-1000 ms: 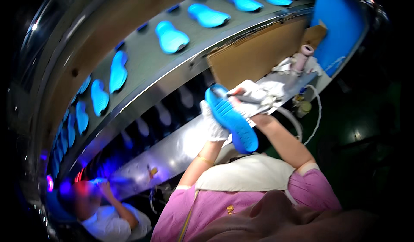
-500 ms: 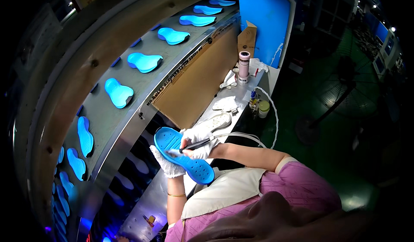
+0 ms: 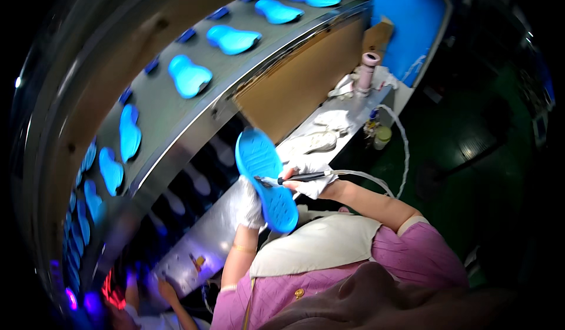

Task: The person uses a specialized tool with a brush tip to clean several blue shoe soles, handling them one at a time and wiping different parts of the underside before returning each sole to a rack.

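Blue shoe sole (image 3: pixel 266 180) is held upright in front of the chest, clamped from behind by the gloved left hand (image 3: pixel 250 203). A black tool (image 3: pixel 294 178), gripped by the right hand (image 3: pixel 311 176), is pressed against the sole. More soles (image 3: pixel 189 76) lie on the conveyor (image 3: pixel 170 118) beyond.

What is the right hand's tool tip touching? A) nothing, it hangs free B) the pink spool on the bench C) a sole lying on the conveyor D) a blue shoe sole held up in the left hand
D: the right hand holds a dark pen-like tool with a hose, its tip on the ridged face of the blue shoe sole that the gloved left hand grips from behind, in front of the conveyor.
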`<state>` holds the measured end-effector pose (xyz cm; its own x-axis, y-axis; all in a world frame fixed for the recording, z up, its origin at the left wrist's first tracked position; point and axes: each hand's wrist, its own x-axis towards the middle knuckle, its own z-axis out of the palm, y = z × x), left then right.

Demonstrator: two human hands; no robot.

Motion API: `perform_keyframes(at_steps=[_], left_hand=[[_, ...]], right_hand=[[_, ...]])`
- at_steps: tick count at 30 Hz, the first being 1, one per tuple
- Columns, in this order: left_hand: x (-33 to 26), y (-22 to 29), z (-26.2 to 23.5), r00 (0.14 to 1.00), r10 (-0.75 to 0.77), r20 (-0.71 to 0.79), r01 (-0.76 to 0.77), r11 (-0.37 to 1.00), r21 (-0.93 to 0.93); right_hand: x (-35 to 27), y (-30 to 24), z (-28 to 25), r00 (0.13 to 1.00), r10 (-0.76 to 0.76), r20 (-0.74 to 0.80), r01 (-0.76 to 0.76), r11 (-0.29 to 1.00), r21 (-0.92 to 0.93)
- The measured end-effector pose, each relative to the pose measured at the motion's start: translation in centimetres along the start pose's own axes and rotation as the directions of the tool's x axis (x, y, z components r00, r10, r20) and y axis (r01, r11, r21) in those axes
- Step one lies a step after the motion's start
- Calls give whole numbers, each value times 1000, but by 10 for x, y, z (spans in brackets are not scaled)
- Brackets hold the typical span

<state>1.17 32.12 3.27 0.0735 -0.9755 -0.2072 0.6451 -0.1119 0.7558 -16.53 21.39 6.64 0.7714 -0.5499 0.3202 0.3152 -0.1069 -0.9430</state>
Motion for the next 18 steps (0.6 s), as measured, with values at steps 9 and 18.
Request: perform_keyframes(at_steps=[9, 18], left_hand=[[35, 24, 29, 945, 322, 65, -292, 914, -281], [32, 49, 31, 806, 534, 256, -328, 763, -558]], right_hand=[[16, -17, 10, 906, -417, 75, 420, 862, -283], [11, -21, 23, 957, -287, 50, 291, 950, -111]])
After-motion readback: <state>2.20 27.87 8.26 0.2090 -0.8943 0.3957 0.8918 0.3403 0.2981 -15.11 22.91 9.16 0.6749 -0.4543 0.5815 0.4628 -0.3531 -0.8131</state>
